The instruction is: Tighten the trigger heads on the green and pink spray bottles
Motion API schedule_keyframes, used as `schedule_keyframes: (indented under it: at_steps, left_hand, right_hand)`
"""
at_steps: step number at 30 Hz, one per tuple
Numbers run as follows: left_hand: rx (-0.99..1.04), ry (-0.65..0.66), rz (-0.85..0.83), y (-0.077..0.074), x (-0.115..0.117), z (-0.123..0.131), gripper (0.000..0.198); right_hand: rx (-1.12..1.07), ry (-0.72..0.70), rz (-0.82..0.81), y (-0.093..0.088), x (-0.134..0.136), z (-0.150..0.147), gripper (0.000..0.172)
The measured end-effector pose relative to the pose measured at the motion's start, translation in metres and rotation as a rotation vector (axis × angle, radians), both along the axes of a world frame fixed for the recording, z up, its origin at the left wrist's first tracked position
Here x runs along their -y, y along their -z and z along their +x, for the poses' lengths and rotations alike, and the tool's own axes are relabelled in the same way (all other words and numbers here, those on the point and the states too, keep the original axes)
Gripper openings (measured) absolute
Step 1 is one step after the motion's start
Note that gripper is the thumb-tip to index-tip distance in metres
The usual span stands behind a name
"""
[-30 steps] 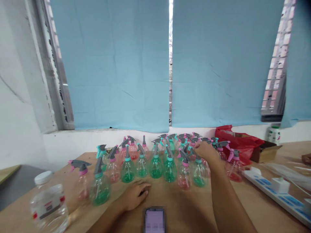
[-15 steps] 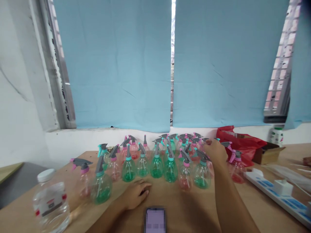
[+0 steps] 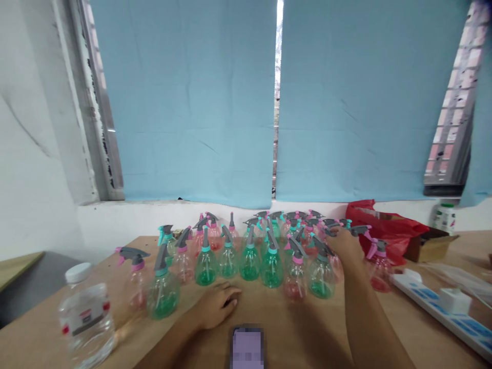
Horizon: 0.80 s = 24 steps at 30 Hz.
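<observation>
My left hand [image 3: 217, 306] rests on the table with its fingers loosely curved and the thumb apart, holding nothing. A green spray bottle [image 3: 206, 269] stands just beyond it. My right hand [image 3: 347, 247] reaches in at the right end of the group, its fingers closed around the grey head of a spray bottle [image 3: 336, 267]. That bottle has a pinkish body, partly hidden by the hand and the bottle in front. Close by stand a green-tinted spray bottle [image 3: 321, 279] and a pink one [image 3: 380, 271]. Several more green and pink spray bottles crowd the back, all upright.
A clear water bottle [image 3: 86, 318] stands at the left, and a phone [image 3: 247, 348] lies at the front edge. On the right are a white power strip [image 3: 442, 312], a red plastic bag [image 3: 388, 230] and a cardboard box [image 3: 432, 247]. Blue curtains [image 3: 192, 102] hang behind.
The whole view has shifted slightly, so everything appears a little further right. My right hand remains at the same bottle, and my left hand has stayed on the table.
</observation>
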<state>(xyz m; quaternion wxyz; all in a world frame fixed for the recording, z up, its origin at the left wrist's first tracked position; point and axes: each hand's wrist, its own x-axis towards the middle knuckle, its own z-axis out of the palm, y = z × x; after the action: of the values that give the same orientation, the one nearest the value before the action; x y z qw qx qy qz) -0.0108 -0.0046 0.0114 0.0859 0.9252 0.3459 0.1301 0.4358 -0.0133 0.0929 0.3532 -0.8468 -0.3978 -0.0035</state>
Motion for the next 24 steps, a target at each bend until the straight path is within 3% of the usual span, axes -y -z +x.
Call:
schedule_keyframes:
  at_steps: [3,9,14,19,24]
  left_hand:
    - [-0.001,-0.001,-0.012,-0.002,0.001,0.001,0.04]
    - [0.017,0.006,-0.01,-0.002,0.001,0.001,0.039]
    - [-0.001,0.004,-0.013,-0.002,0.0,0.001,0.04]
    - [-0.022,0.008,-0.003,-0.003,0.001,0.001,0.041]
    - [-0.027,0.002,-0.004,-0.004,0.002,0.002,0.041]
  right_hand:
    - [-0.021,-0.001,-0.004,0.006,-0.002,0.002,0.054]
    - [-0.009,-0.086,-0.074,0.007,-0.003,0.004,0.032]
    - [-0.032,-0.041,-0.037,0.002,0.003,0.003,0.033]
    - [0.04,0.062,0.296,-0.019,0.015,-0.003,0.039]
    - [0.159,0.069,0.956,-0.054,0.03,-0.02,0.039]
